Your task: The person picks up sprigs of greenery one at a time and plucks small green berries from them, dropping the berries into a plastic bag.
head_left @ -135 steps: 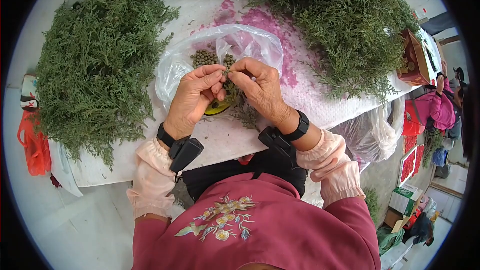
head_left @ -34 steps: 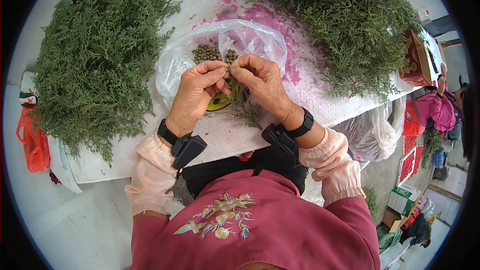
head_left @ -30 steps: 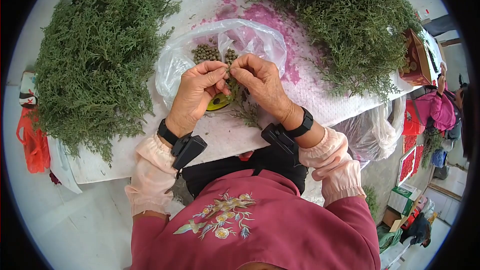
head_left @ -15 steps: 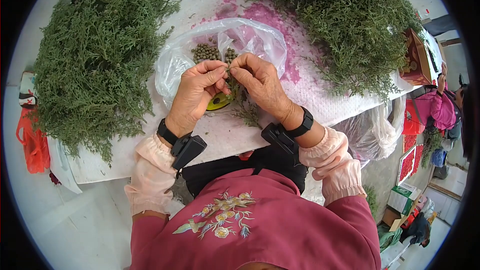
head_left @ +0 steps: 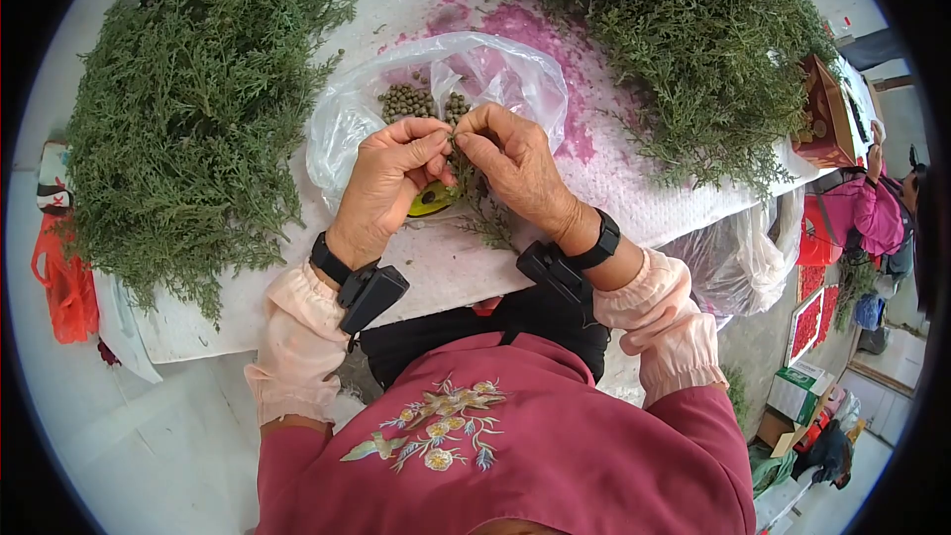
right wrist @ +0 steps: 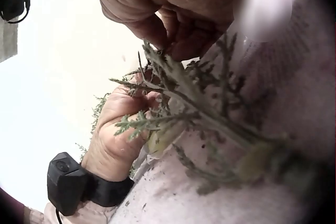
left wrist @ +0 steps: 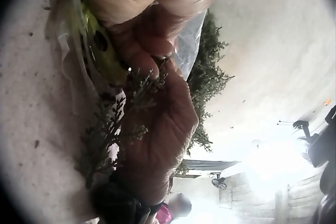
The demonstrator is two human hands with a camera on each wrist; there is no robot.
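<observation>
Fingertip to fingertip, the left hand [head_left: 388,178] and right hand [head_left: 523,170] meet over the near part of a clear plastic bag [head_left: 342,124]. Thumb and fingers of each pinch a green sprig [head_left: 485,218], which hangs below the right hand. The right wrist view has the sprig [right wrist: 194,103] large, its tips at the right hand's fingers. Small round greenish-brown berries [head_left: 408,102] lie in the bag just beyond the fingers. Beneath the hands shows a yellow-green object [head_left: 432,200] with dark spots, partly hidden.
Big heaps of evergreen branches lie on the left [head_left: 188,129] and the right [head_left: 693,59] of the white, pink-stained table cover [head_left: 634,188]. At the right stand a red-brown box [head_left: 824,119] and a person in pink [head_left: 872,218]. A red bag [head_left: 67,277] hangs far left.
Both hands came slightly closer to the view's centre since the earliest frame; over the last second they have stayed almost still, both still pinching the sprig.
</observation>
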